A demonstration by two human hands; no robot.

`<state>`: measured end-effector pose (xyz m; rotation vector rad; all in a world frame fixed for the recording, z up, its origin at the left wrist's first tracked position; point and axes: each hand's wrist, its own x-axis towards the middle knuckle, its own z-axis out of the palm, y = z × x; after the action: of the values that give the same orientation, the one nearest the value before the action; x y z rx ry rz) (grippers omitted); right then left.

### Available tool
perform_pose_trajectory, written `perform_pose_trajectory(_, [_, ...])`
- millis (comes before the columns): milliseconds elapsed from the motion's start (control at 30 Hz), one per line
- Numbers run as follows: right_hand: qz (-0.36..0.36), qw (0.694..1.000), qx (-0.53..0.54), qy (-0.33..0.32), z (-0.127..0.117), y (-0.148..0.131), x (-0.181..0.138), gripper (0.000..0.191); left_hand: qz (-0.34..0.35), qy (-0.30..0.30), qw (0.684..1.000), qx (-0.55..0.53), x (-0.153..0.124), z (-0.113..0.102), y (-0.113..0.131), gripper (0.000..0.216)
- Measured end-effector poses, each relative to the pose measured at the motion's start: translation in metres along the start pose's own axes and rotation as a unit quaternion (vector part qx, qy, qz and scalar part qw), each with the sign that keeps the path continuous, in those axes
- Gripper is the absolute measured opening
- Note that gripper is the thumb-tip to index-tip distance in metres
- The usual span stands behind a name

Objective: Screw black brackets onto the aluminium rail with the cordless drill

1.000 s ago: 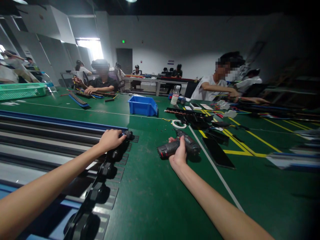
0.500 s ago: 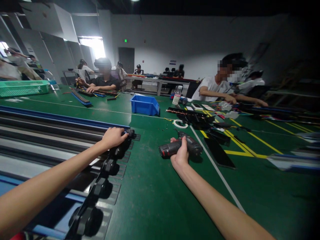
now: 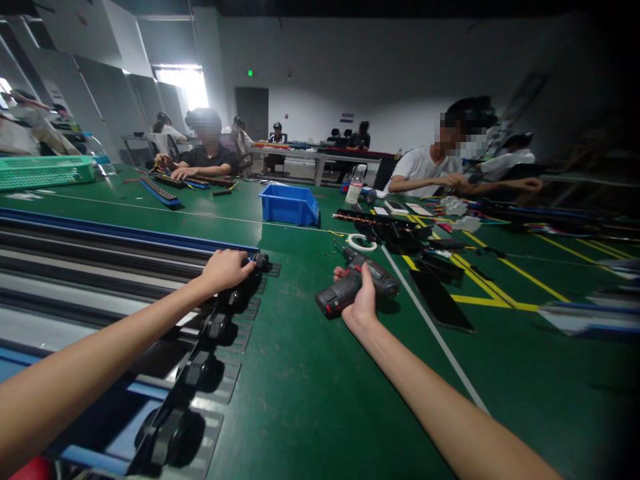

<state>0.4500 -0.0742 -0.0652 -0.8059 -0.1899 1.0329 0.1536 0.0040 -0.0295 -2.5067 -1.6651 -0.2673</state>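
My right hand is closed round the grip of a black cordless screwdriver with a red end, which is lifted a little off the green table. My left hand rests with curled fingers on the far end of a long black part with round knobs, pinching the small knob at its tip. That part lies across grey and blue rails at the left.
A blue bin, a white tape ring, black strips and a dark flat panel lie beyond my hands. Other people sit working at the far side. A green basket stands far left. White and yellow lines cross the table.
My right hand has raised and tilted the screwdriver slightly, its red end now lower left. My left hand stays on the black part's tip. The view shifted a little.
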Motion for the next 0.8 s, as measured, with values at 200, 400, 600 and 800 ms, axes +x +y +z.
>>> perform_pose_trajectory(200, [0.054,0.992,-0.025,-0.108,-0.003,-0.003,-0.002,0.043,-0.008,0.008,1.0,-0.01,-0.002,-0.003,0.001,0.054])
perform_pose_trajectory(400, [0.107,0.978,-0.059,-0.17,-0.004,-0.008,-0.006,0.046,-0.024,0.047,0.989,-0.14,-0.002,-0.004,-0.001,0.047])
perform_pose_trajectory(600, [0.189,0.948,-0.098,-0.236,-0.005,-0.017,-0.008,0.051,0.047,0.139,0.956,-0.255,-0.002,-0.008,0.001,0.03])
perform_pose_trajectory(800, [0.227,0.938,-0.116,-0.233,-0.003,-0.023,-0.008,0.051,0.081,0.137,0.949,-0.272,-0.002,-0.011,0.006,0.032])
